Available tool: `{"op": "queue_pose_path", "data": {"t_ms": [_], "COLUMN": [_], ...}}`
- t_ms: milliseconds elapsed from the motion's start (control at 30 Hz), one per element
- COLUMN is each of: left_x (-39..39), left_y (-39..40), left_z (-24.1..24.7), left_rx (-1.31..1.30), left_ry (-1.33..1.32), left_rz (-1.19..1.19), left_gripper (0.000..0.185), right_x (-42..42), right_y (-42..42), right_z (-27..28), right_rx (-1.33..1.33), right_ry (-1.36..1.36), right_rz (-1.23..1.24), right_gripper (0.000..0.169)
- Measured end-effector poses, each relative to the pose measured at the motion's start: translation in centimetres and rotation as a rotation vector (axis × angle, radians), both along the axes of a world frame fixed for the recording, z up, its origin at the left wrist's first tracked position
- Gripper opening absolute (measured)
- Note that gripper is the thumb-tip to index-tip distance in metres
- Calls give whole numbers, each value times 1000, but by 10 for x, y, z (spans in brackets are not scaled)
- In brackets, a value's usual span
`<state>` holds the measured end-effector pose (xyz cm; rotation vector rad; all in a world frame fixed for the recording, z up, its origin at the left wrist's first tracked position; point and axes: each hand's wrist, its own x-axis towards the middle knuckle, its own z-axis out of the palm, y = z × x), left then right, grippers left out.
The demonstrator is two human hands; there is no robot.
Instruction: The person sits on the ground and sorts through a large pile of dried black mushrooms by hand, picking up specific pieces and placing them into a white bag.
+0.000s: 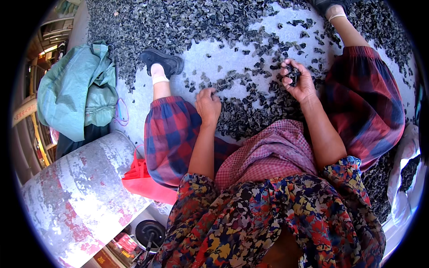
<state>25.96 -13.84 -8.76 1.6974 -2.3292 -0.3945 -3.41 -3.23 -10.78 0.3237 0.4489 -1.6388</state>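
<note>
Dark, curled dried pieces, perhaps wood ear fungus [246, 117], lie loose and heaped on the pale floor [214, 57] between my legs. My right hand [297, 78] is raised over them with its palm turned up and its fingers curled around several of the dark pieces. Lower and to the left, my left hand [208, 104] has bent fingers at the edge of the scattered pieces. A small dark bit shows by its fingertips; whether it is held cannot be told.
A wide layer of dark pieces [150, 26] covers the far floor. At left are a green woven sack [72, 90], a worn metal drum [83, 187] and a red bag [147, 184]. A white sack [404, 187] with dark pieces is at lower right. My shoe [164, 62] rests beside the layer.
</note>
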Motion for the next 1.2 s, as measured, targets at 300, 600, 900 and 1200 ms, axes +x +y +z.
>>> {"op": "queue_pose_path", "data": {"t_ms": [300,600,900,1200], "left_x": [-34,-71,-69,-100], "left_y": [16,47,35,43], "left_z": [-1,-8,2,33], "left_rx": [101,21,843,604], "left_ry": [-46,151,877,698], "left_rz": [-349,-328,181,-76], "left_gripper": [10,16,13,14], "right_x": [-6,-1,3,53], "right_y": [4,0,3,4], "right_z": [7,10,13,19], "right_rx": [-23,-8,47,99], "right_ry": [-49,-21,97,394], "right_rz": [-41,-9,171,498], "right_gripper": [18,17,15,17]}}
